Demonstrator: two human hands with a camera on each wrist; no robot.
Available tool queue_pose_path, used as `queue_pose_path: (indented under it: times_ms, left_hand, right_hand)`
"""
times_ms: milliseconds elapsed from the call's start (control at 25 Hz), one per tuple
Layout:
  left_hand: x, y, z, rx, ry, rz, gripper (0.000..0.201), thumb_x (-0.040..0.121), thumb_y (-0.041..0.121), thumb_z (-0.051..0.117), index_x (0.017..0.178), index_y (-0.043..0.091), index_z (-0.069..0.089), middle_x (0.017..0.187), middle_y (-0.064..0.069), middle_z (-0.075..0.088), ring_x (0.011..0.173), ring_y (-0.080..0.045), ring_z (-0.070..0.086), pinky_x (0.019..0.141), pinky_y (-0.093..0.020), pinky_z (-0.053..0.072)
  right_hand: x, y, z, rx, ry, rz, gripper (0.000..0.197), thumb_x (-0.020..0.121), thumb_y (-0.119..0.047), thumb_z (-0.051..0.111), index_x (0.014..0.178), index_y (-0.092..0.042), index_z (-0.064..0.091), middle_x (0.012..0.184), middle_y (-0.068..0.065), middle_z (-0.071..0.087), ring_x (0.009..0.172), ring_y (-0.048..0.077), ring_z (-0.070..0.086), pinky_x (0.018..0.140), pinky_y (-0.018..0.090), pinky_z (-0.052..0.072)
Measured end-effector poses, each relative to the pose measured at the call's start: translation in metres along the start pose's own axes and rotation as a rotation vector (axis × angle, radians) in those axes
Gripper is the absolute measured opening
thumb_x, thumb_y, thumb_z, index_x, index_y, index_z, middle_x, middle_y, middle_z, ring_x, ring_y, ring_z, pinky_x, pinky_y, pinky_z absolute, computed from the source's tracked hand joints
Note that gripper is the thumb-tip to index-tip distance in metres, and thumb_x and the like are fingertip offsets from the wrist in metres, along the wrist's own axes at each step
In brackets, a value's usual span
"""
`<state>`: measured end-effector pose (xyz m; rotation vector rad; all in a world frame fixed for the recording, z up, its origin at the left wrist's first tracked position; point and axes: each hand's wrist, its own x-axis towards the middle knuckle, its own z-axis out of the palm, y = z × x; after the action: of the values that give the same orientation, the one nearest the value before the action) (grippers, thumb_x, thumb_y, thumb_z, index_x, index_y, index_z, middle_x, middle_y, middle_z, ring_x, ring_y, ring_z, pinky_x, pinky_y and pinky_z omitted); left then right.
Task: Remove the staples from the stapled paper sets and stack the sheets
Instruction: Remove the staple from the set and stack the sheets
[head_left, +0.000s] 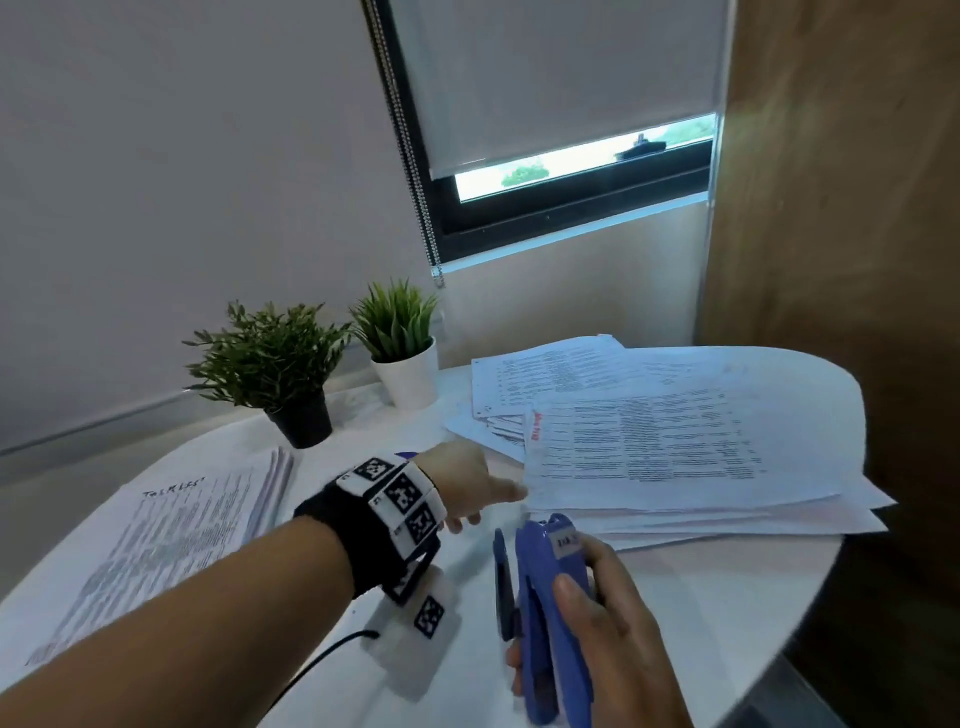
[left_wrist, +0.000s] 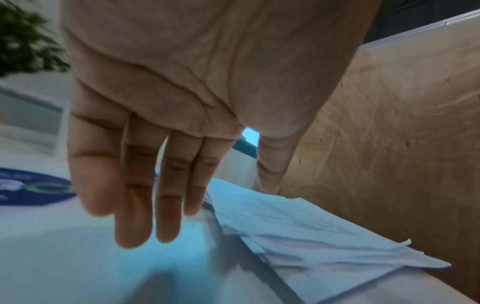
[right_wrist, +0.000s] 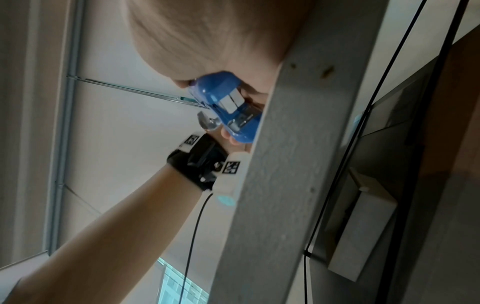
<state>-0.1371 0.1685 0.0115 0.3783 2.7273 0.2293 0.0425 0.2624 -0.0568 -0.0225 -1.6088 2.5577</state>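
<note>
The person's left hand (head_left: 470, 480) is reaching with fingers straight and loose, holding nothing, toward the near corner of the untidy heap of white printed paper sets (head_left: 675, 452) lying at the right side of the round white table (head_left: 701, 597). The right hand (head_left: 613, 623) is curling its fingers and thumb around a blue plastic stapler-shaped staple remover (head_left: 545, 587), hovering just beside that heap. To me the risk is plain: the sets are lying fanned and overlapping, so pulling one corner could be dragging the others toward the table edge, and the metal tip could be tearing a sheet if it catches crookedly. A neater stack of printed white sheets (head_left: 171, 530) is lying well apart on the left.
</note>
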Motion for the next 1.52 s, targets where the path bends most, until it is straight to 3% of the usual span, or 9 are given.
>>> queue_pose_path:
  times_ms: [160, 320, 560, 720, 920, 1120, 1320, 1440, 1520]
  left_hand:
    - [0.021, 0.035, 0.024, 0.061, 0.065, 0.007, 0.063, 0.085, 0.072, 0.046, 0.068, 0.011, 0.054, 0.068, -0.003, 0.063, 0.060, -0.019, 0.059, 0.055, -0.026, 0.041]
    - [0.027, 0.047, 0.033, 0.106, 0.137, -0.004, 0.059, 0.077, 0.073, 0.058, 0.068, 0.015, 0.047, 0.067, 0.000, 0.057, 0.061, -0.017, 0.052, 0.053, -0.028, 0.035]
    - [0.030, 0.043, 0.034, -0.202, 0.086, -0.001, 0.031, 0.078, 0.031, 0.079, 0.068, 0.011, 0.058, 0.078, -0.006, 0.066, 0.071, -0.019, 0.060, 0.062, -0.027, 0.046]
    - [0.018, 0.033, 0.033, -0.444, 0.220, 0.000, 0.021, 0.082, 0.008, 0.071, 0.070, 0.012, 0.054, 0.064, -0.004, 0.061, 0.052, -0.013, 0.055, 0.042, -0.015, 0.044]
    - [-0.019, 0.000, 0.033, -0.661, 0.399, 0.066, 0.030, 0.076, -0.004, 0.069, 0.087, 0.014, 0.049, 0.075, -0.014, 0.063, 0.052, -0.018, 0.055, 0.046, -0.026, 0.046]
    - [-0.079, -0.068, 0.040, -0.600, 0.359, 0.017, 0.018, 0.086, -0.001, 0.064, 0.088, 0.015, 0.059, 0.051, 0.001, 0.054, 0.040, -0.009, 0.047, 0.048, -0.024, 0.044]
    - [-0.129, -0.114, 0.054, -0.450, 0.216, -0.068, 0.014, 0.086, 0.009, 0.069, 0.095, 0.019, 0.065, 0.065, 0.008, 0.058, 0.044, 0.003, 0.051, 0.051, -0.013, 0.040]
    - [-0.141, -0.123, 0.057, -0.341, 0.158, -0.063, 0.034, 0.083, 0.025, 0.074, 0.114, 0.021, 0.061, 0.076, 0.013, 0.050, 0.061, 0.000, 0.048, 0.063, -0.018, 0.040]
    - [-0.141, -0.123, 0.056, -0.179, 0.105, -0.060, 0.048, 0.082, 0.040, 0.073, 0.124, 0.027, 0.055, 0.090, 0.009, 0.050, 0.080, -0.010, 0.048, 0.076, -0.023, 0.038]
  right_hand:
    - [-0.002, 0.001, -0.001, 0.052, 0.000, -0.055, 0.063, 0.042, -0.067, 0.081, 0.098, -0.042, 0.068, 0.074, 0.026, 0.067, 0.063, 0.044, 0.063, 0.060, 0.052, 0.054]
    - [-0.003, 0.000, -0.003, 0.042, -0.009, -0.097, 0.043, 0.056, -0.054, 0.065, 0.098, -0.045, 0.067, 0.070, 0.024, 0.067, 0.058, 0.039, 0.063, 0.055, 0.044, 0.052]
    - [-0.004, 0.002, -0.001, 0.020, 0.053, -0.136, 0.044, 0.058, -0.055, 0.062, 0.101, -0.046, 0.066, 0.072, 0.020, 0.069, 0.063, 0.041, 0.067, 0.061, 0.054, 0.055]
    - [-0.004, 0.004, 0.000, 0.023, 0.046, -0.146, 0.053, 0.060, -0.063, 0.070, 0.109, -0.043, 0.064, 0.082, 0.013, 0.072, 0.067, 0.041, 0.067, 0.064, 0.060, 0.055]
    - [-0.001, -0.001, 0.000, 0.036, 0.049, -0.101, 0.049, 0.060, -0.043, 0.074, 0.108, -0.035, 0.064, 0.076, 0.021, 0.067, 0.060, 0.036, 0.064, 0.056, 0.043, 0.053]
    - [-0.001, -0.005, 0.006, -0.178, 0.045, -0.062, 0.041, 0.083, -0.002, 0.071, 0.111, -0.027, 0.055, 0.074, 0.013, 0.070, 0.057, 0.031, 0.066, 0.055, 0.039, 0.056]
    - [-0.001, -0.036, 0.024, -0.545, -0.130, -0.035, 0.023, 0.083, -0.017, 0.072, 0.100, -0.026, 0.060, 0.075, -0.003, 0.075, 0.063, 0.020, 0.071, 0.058, 0.027, 0.057]
    - [0.008, -0.052, 0.037, -0.945, -0.293, -0.104, 0.015, 0.084, -0.032, 0.070, 0.096, -0.035, 0.061, 0.075, -0.014, 0.071, 0.062, 0.009, 0.064, 0.060, 0.026, 0.049]
    - [0.021, -0.056, 0.049, -1.194, -0.431, -0.146, 0.010, 0.085, -0.033, 0.067, 0.092, -0.031, 0.061, 0.072, -0.009, 0.066, 0.058, 0.010, 0.057, 0.058, 0.028, 0.045]
